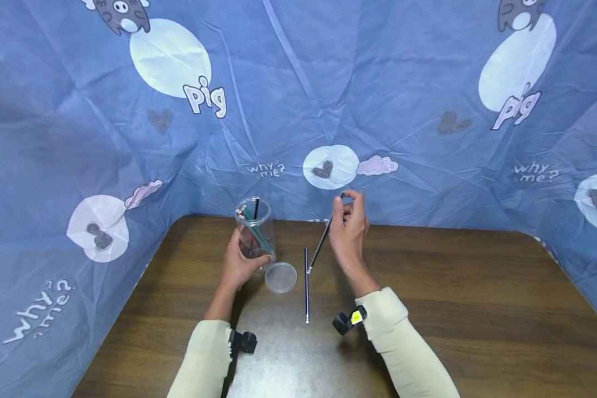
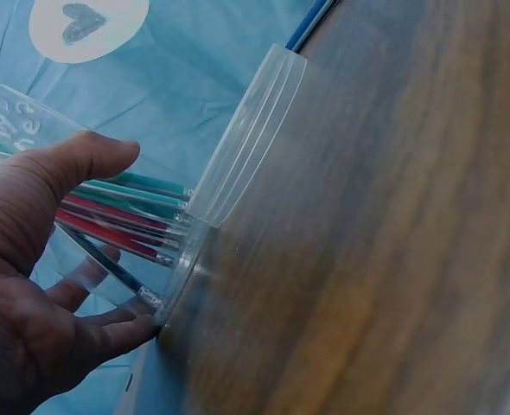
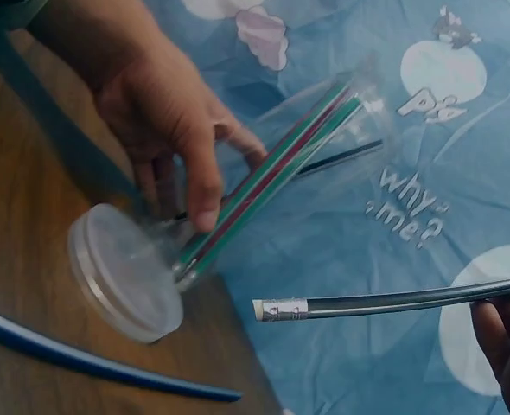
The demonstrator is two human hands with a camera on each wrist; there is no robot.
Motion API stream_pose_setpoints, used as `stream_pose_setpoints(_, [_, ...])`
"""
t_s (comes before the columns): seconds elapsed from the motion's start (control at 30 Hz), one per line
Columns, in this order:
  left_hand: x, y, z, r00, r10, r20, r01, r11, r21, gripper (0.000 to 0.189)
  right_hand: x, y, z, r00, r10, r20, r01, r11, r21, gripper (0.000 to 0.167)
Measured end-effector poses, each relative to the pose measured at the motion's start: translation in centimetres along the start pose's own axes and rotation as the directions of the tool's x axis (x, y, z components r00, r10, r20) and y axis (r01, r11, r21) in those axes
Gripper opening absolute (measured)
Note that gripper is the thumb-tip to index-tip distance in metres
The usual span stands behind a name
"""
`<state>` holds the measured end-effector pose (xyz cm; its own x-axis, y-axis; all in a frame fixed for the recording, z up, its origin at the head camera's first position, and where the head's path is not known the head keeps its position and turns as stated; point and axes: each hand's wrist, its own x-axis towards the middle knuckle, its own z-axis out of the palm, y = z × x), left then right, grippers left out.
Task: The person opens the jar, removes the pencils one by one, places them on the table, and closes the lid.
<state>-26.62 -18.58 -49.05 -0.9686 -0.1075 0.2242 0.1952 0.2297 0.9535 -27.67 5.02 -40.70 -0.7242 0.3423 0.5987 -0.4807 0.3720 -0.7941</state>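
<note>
The step in hand appears to be placing a black pencil; the right hand pinches it near its upper end, eraser down; the left hand grips the clear jar, upright at far left with other pencils inside; the next move likely calls for carrying it left over the uncapped rim; the lid and blue pencil lie between the hands; the head view overlaps both pencils, the right wrist view shows them apart.

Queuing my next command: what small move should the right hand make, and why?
Probably lift the black pencil toward the open mouth of the jar: the right hand holds it, the left hand grips the jar, other pencils lean inside, and the lid lies off.
</note>
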Motion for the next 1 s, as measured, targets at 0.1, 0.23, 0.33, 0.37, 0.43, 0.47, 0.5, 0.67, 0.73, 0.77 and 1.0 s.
stream_pose_setpoints(0.1, [-0.1,0.0,0.0,1.000,-0.002,0.005,0.002,1.000,-0.007,0.097,-0.3,0.7,-0.2,1.000,0.022,0.014,-0.022,1.000,-0.007,0.028])
stream_pose_setpoints(0.23, [0.0,0.1,0.0,1.000,0.002,0.000,-0.002,1.000,0.001,0.095,-0.7,1.4,-0.3,0.998,0.045,0.033,-0.044,0.999,-0.019,0.029])
stream_pose_setpoints(0.33, [0.0,0.2,0.0,1.000,-0.002,-0.005,0.002,1.000,0.012,0.095,-0.9,1.9,-0.4,0.996,0.076,0.044,-0.074,0.996,-0.042,0.027])
stream_pose_setpoints(0.37, [-0.1,0.2,0.0,1.000,-0.007,-0.008,0.007,1.000,0.012,0.095,-1.0,2.0,-0.4,0.995,0.088,0.050,-0.086,0.995,-0.049,0.026])
stream_pose_setpoints(0.43, [-0.1,0.4,0.0,1.000,-0.007,-0.010,0.007,1.000,0.017,0.095,-1.3,2.3,-0.4,0.991,0.116,0.067,-0.112,0.991,-0.067,0.025])
stream_pose_setpoints(0.47, [-0.2,0.5,0.0,1.000,-0.003,-0.009,0.003,1.000,0.014,0.095,-1.4,2.5,-0.4,0.989,0.129,0.075,-0.123,0.989,-0.078,0.025])
stream_pose_setpoints(0.5, [-0.4,1.0,-0.1,1.000,-0.010,-0.003,0.010,1.000,0.010,0.096,-1.5,2.7,-0.4,0.987,0.139,0.086,-0.131,0.987,-0.089,0.025])
stream_pose_setpoints(0.67, [-0.8,2.1,-0.2,1.000,-0.016,0.019,0.016,1.000,0.003,0.094,-2.1,3.7,-0.4,0.974,0.175,0.147,-0.153,0.977,-0.149,0.023])
stream_pose_setpoints(0.73, [-0.6,1.6,-0.1,1.000,-0.017,0.017,0.017,1.000,0.015,0.094,-2.3,4.1,-0.3,0.966,0.191,0.174,-0.161,0.972,-0.173,0.023])
stream_pose_setpoints(0.77, [-0.4,1.1,-0.1,1.000,-0.017,0.014,0.017,1.000,0.018,0.095,-2.4,4.2,-0.3,0.962,0.200,0.188,-0.165,0.968,-0.187,0.023])
stream_pose_setpoints(1.0, [-0.2,0.4,-0.1,1.000,-0.015,-0.001,0.015,0.999,0.031,0.096,-3.3,5.8,0.0,0.901,0.303,0.310,-0.203,0.927,-0.314,0.020])
